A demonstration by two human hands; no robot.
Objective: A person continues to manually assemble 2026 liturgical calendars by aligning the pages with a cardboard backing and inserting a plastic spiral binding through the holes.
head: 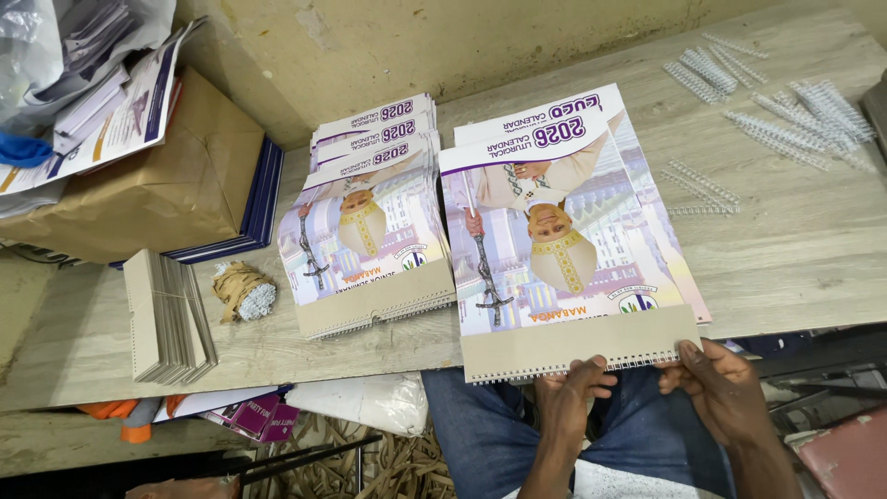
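Grip: while you sat at the pale wooden table (813, 249), your left hand (568, 388) and right hand (716, 374) were both pinched on the near edge of the wire-bound wall calendar with a grey card backing and a purple-and-white printed cover (564, 268)
Place: that calendar lay flat at the table's near edge, its wire spine toward you, on top of another printed sheet
Handling: I judged it light but floppy; the card strip was the stiff part, so you did well to hold there, since the glossy sheets could slide and the wire could bend
Stack: a fanned pile of similar calendars (370, 212) sat just beside it, to the left
Wires: loose silver binding coils (785, 102) lay at the far right
Card: a bundle of grey backing boards (166, 314) stood at the left
Parcel: a brown paper-wrapped package (157, 185) rested behind it
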